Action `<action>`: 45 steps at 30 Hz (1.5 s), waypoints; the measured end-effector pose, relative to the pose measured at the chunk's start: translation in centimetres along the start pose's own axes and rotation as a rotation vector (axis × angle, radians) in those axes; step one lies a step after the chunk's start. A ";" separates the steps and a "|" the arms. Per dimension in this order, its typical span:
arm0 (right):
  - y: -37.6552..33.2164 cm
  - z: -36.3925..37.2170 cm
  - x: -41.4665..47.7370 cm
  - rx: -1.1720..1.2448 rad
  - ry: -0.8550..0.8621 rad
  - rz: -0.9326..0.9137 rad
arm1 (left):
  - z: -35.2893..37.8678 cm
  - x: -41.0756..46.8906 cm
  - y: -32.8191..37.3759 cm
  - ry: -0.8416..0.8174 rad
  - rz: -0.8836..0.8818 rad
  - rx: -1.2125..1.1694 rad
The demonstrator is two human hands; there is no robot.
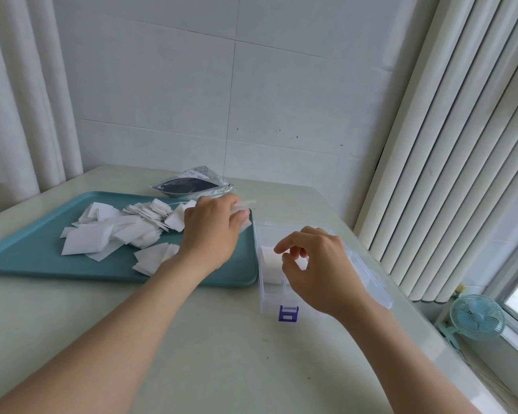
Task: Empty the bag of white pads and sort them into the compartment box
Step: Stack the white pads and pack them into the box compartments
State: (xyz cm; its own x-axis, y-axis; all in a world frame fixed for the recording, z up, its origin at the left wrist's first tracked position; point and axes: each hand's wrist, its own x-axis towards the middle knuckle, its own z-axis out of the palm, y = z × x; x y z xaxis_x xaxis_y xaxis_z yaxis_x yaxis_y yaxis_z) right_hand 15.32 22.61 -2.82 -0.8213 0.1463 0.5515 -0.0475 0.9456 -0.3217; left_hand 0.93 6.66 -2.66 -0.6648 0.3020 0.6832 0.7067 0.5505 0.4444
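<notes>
Several white pads [102,234] lie scattered on a teal tray [27,255] at the left. My left hand [213,231] hovers over the tray's right end and grips a small stack of white pads [244,206]. The clear compartment box [265,306] with a purple latch [288,313] stands right of the tray. A stack of pads [271,261] sits in its left compartment. My right hand [314,264] hangs over the box, fingers loosely curled, holding nothing. The emptied bag [192,185] lies behind the tray.
The pale table [222,354] ends at a tiled wall behind and a radiator at the right. A small blue fan [477,316] stands on the sill at the lower right. A curtain hangs at the far left.
</notes>
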 end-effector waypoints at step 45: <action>-0.8 -0.7 0.5 0.387 0.257 0.351 | 0.2 -1.8 6.6 -0.449 -0.781 -1.589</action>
State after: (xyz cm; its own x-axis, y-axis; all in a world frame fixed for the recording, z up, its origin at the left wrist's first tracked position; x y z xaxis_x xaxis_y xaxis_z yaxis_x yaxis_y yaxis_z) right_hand 15.34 22.14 -1.70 -0.6630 0.5437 0.5146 -0.0414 0.6597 -0.7504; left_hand 6.75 9.92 -1.10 -0.7359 0.6771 0.0022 -0.4064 -0.4443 0.7984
